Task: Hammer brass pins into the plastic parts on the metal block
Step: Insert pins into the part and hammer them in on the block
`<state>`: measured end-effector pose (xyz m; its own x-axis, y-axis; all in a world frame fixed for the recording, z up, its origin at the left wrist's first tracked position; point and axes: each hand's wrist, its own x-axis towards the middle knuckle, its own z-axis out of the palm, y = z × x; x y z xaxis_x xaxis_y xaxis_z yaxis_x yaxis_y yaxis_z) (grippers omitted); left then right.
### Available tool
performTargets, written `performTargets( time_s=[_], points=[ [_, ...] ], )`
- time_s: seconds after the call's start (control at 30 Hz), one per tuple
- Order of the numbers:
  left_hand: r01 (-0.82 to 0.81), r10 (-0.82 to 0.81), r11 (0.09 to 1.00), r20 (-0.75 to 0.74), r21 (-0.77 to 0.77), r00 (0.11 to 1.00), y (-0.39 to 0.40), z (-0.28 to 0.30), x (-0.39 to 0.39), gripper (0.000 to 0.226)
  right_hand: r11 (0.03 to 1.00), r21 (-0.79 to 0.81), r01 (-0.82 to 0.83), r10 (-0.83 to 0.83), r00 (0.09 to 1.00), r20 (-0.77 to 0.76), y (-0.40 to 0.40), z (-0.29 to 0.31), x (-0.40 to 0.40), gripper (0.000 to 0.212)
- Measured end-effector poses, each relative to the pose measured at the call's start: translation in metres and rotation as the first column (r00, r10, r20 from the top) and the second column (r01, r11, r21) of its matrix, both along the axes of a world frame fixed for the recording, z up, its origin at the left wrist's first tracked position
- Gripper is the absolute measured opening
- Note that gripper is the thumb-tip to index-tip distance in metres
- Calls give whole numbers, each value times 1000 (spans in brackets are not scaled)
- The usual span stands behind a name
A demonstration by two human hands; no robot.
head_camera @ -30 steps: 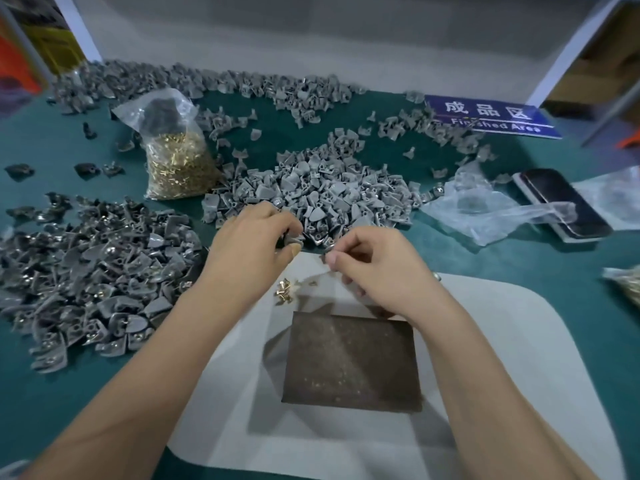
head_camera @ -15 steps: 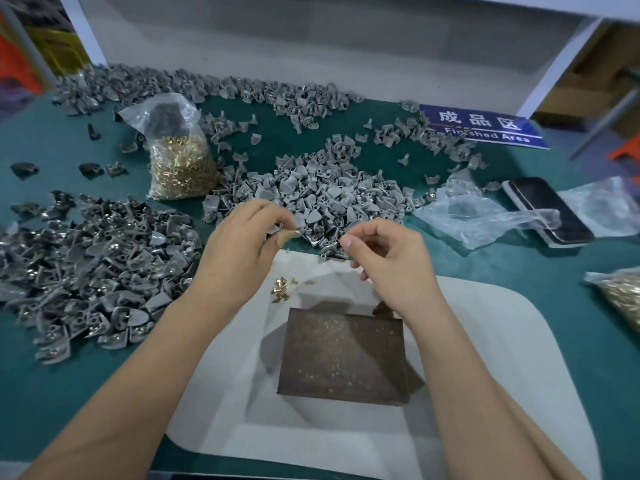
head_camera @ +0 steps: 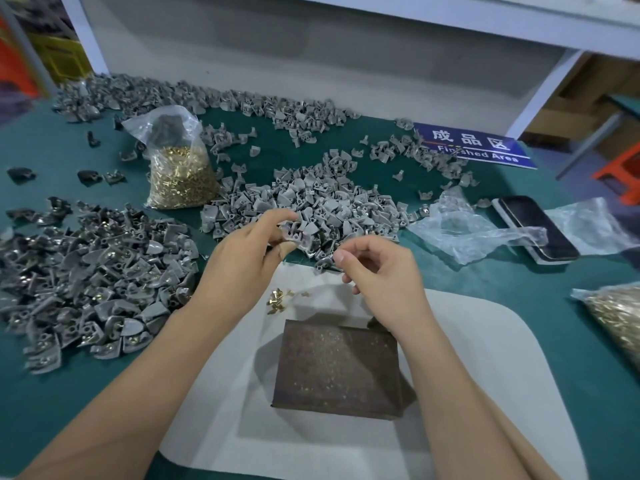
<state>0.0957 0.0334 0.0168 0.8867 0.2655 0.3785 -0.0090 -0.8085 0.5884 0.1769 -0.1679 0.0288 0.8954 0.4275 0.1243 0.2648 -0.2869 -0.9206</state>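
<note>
My left hand [head_camera: 247,258] pinches a grey plastic part [head_camera: 291,232] at the near edge of the middle heap of grey parts [head_camera: 318,206]. My right hand [head_camera: 377,275] hovers beside it with thumb and forefinger pinched together; what they hold is too small to make out. A few loose brass pins [head_camera: 277,301] lie on the white mat [head_camera: 485,358] below both hands. The dark metal block [head_camera: 337,370] sits on the mat nearer me, with nothing on its top. No hammer is in view.
A bag of brass pins [head_camera: 180,174] stands at the back left, and another bag of pins [head_camera: 616,323] lies at the right edge. A heap of pinned grey parts [head_camera: 86,282] fills the left. A phone [head_camera: 533,226], crumpled plastic [head_camera: 474,230] and a blue sign [head_camera: 474,147] lie on the right.
Both hands rose slightly toward the middle heap. My left hand now shows a grey part between its fingers, and my right hand has drawn a little apart from it.
</note>
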Motion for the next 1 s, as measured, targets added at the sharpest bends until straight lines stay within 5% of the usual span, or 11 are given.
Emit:
performTargets(
  time_s=[0.1,0.2,0.37,0.53,1.0],
  points=[
    [2,-2,1000,12,-20,1000,1,-2,2,48,1000,9,-8,8,1000,2,0,0,1,9],
    [57,-38,983,108,-175,993,-4,-4,2,29,998,67,-6,7,1000,-12,-1,4,1,8],
    [274,-192,750,199,-602,961,-24,2,1,6,982,181,-45,49,999,-19,-1,11,-3,13],
    [432,-346,629,265,-646,900,-27,7,-1,5,957,254,-141,150,988,-18,0,15,-8,10],
    [342,-238,625,246,-702,940,-31,4,-3,22,988,67,-142,128,975,181,2,13,-9,15]
  ],
)
